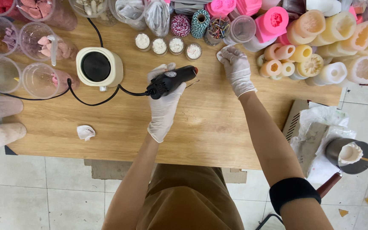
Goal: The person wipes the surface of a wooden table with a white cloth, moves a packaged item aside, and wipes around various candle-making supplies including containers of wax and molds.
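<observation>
My left hand, in a white glove, grips a black corded heat tool with its nozzle pointing right over the wooden table. My right hand, also gloved, presses a small white cloth flat on the table to the right of the tool. Just behind both hands stand several small round tins of white wax in a row. The tool's black cable runs left across the table.
A cream round hot plate sits left of the tins. Clear plastic cups line the left side; twine spools and pink, yellow and white silicone moulds crowd the back right. A crumpled tissue lies front left. A dark pot stands off the table's right.
</observation>
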